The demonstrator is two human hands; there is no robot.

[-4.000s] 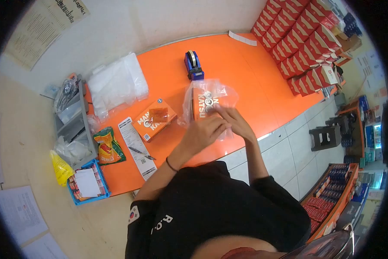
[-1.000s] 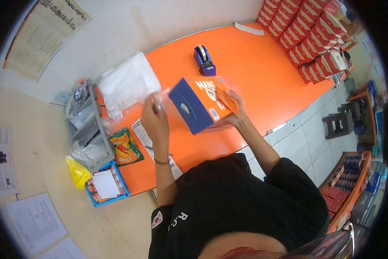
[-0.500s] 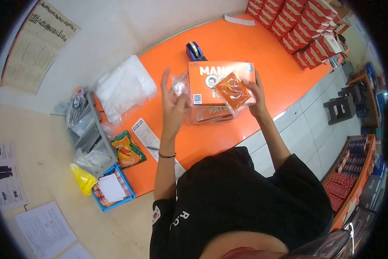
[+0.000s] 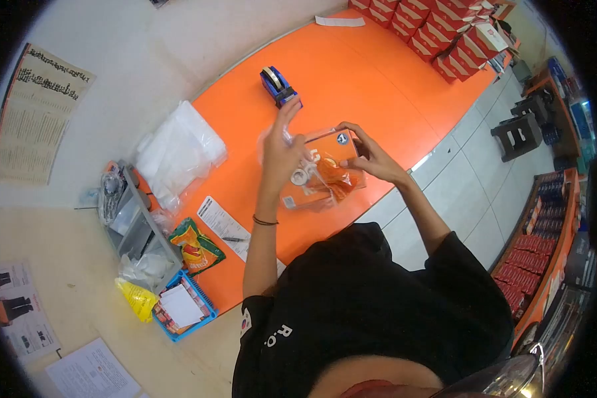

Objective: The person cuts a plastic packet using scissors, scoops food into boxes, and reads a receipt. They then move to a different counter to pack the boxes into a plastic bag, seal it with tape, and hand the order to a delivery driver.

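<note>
An orange box [image 4: 321,149] in clear plastic wrapping lies tilted on the orange table, with an orange packet [image 4: 339,179] on top of it. My right hand [image 4: 371,156] grips the box at its far right corner, thumb on the top face. My left hand [image 4: 284,151] is at the box's left side, with clear plastic about its fingers; the fingers point up and seem to pinch the plastic. A blue tape dispenser [image 4: 278,87] stands just beyond my left fingertips.
Left are white plastic bags [image 4: 179,156], a grey organiser [image 4: 142,219], a green and orange snack bag [image 4: 195,247], a receipt with a pen [image 4: 224,229] and a blue basket [image 4: 212,315]. Red boxes [image 4: 438,33] are stacked at the back right; a stool [image 4: 519,138] stands on the floor.
The box has turned and tilted, and the packet on it now lies lower. My left hand has moved up and right with the plastic. The view has shifted a little.
</note>
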